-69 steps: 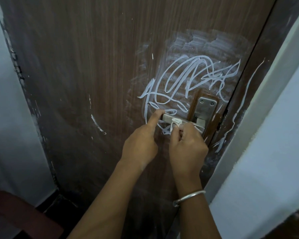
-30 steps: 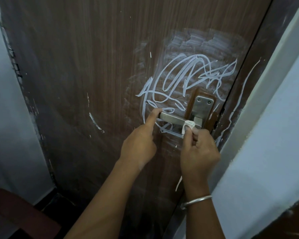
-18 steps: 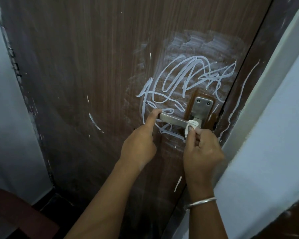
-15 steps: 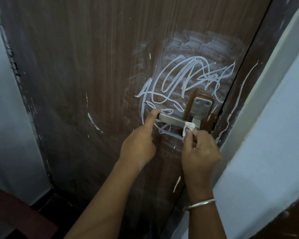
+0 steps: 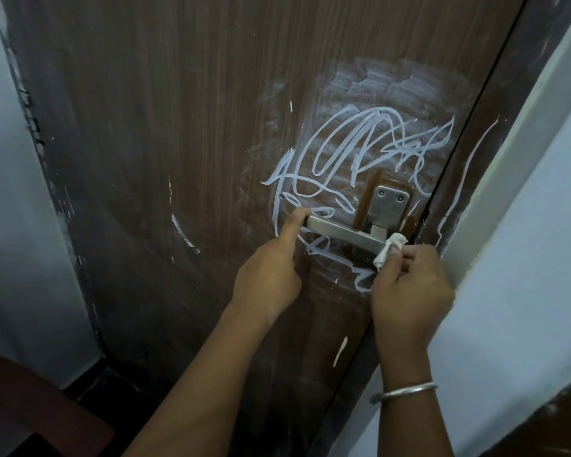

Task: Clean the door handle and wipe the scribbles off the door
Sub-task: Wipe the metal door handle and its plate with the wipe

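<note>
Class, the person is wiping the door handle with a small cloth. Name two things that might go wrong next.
The left hand steadies the door handle with one fingertip at its free end; it may slip or press it down. The cloth in the right hand is tiny, so the scribbles might just smear, like the haze above them.

Scribbles above handle, cloth right.

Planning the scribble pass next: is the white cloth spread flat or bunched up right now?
Bunched. The cloth is a small wad pinched by the right hand against the door handle at its pivot end.
</note>
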Demonstrator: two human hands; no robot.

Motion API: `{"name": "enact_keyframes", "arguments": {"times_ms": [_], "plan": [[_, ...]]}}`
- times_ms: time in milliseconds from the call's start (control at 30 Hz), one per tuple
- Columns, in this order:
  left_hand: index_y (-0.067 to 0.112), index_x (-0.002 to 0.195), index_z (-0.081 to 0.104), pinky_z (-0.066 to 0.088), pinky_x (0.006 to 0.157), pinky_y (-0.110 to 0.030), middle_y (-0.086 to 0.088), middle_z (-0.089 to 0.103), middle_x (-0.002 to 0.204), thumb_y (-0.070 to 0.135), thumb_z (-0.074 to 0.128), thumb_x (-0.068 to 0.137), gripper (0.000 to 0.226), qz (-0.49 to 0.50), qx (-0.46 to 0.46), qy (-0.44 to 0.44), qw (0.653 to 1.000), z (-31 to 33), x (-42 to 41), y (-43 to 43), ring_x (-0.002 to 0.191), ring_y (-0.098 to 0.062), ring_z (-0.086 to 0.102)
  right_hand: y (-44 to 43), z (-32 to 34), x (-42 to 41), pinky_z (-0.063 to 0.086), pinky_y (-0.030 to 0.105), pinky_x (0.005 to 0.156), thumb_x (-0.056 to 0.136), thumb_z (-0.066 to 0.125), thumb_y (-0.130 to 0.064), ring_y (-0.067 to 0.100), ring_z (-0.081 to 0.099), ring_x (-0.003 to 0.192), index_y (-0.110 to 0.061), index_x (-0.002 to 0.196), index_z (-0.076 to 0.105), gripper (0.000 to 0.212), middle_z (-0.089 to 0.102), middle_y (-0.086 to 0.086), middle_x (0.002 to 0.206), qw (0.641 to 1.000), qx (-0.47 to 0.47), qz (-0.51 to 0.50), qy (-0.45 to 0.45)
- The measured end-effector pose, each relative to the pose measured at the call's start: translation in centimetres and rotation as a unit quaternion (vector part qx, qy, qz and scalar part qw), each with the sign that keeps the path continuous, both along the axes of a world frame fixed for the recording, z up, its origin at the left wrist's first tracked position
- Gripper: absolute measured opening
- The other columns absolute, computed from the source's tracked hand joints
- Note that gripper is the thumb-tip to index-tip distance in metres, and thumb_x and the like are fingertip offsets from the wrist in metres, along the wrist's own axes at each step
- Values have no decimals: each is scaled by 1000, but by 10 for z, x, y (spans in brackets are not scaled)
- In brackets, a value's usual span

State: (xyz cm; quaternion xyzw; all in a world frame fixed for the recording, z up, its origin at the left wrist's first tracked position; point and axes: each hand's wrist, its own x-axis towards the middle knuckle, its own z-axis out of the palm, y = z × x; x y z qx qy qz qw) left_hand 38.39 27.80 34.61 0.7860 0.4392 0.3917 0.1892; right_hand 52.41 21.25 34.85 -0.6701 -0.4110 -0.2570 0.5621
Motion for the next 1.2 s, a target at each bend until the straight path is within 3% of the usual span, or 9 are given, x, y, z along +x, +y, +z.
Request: {"name": "enact_keyframes", "arguments": {"times_ms": [133, 367, 567, 667, 833, 967, 1067, 1200], "plan": [[56, 133, 11, 45, 52, -31, 6, 53, 68, -9, 51, 77, 94, 1, -3, -7, 1000, 0, 1, 0, 60, -10, 55, -3, 1, 0, 26, 14, 54, 90, 56, -11, 18, 51, 68, -1, 92, 61, 11, 64, 15, 82, 1000, -21, 6, -13], [56, 133, 11, 45, 50, -32, 5, 54, 66, -9, 49, 76, 94, 7, -1, -1, 1000, 1, 2, 0, 58, -11, 56, -3, 26, 1, 39, 32, 74, 87, 55, -2, 33, 54, 92, -6, 110, 62, 25, 59, 18, 101, 996, -44, 34, -72], [56, 132, 12, 43, 50, -31, 6, 52, 65, -8, 49, 76, 93, 11, 4, -2, 1000, 2, 2, -3, 57, -10, 55, 21, 51, 4, 34, 33, 74, 88, 47, -7, 31, 46, 92, -9, 111, 63, 29, 60, 14, 104, 944, -265, 71, -180], [56, 131, 12, 42, 51, -32, 6, 51, 64, -8, 48, 77, 91, 11, 6, -5, 1000, 2, 3, -3, 58, -10, 54, 25, 58, 6, 35, 36, 75, 89, 44, -11, 31, 48, 78, -4, 102, 66, 27, 63, 16, 90, 925, -287, 109, -226], [54, 133, 10, 38, 48, -30, 6, 48, 60, -7, 50, 78, 92, 11, 6, -6, 1000, 1, 4, -3, 53, -9, 51, 26, 60, 12, 36, 39, 87, 96, 35, -24, 30, 52, 85, -13, 108, 63, 32, 62, 9, 91, 903, -346, 154, -203], [54, 134, 9, 33, 45, -26, 5, 47, 56, -7, 51, 78, 93, 13, 10, -4, 1000, 1, 4, -3, 48, -7, 49, 29, 60, 6, 38, 39, 82, 96, 38, -23, 29, 48, 85, -16, 105, 55, 20, 58, 4, 88, 894, -373, 133, -210], [52, 136, 9, 31, 44, -24, 5, 46, 55, -7, 51, 78, 93, 14, 15, 1, 1000, 0, 3, -3, 47, -7, 48, 27, 59, 1, 39, 37, 71, 95, 41, -22, 26, 41, 90, -16, 106, 44, 13, 42, -4, 73, 914, -346, 137, -159], [52, 137, 9, 29, 44, -24, 6, 42, 55, -6, 50, 79, 92, 14, 12, 2, 1000, 0, 2, -3, 47, -6, 45, 29, 62, 1, 31, 35, 69, 96, 37, -21, 27, 39, 80, -14, 104, 43, 13, 56, 7, 83, 895, -376, 122, -204]]}}
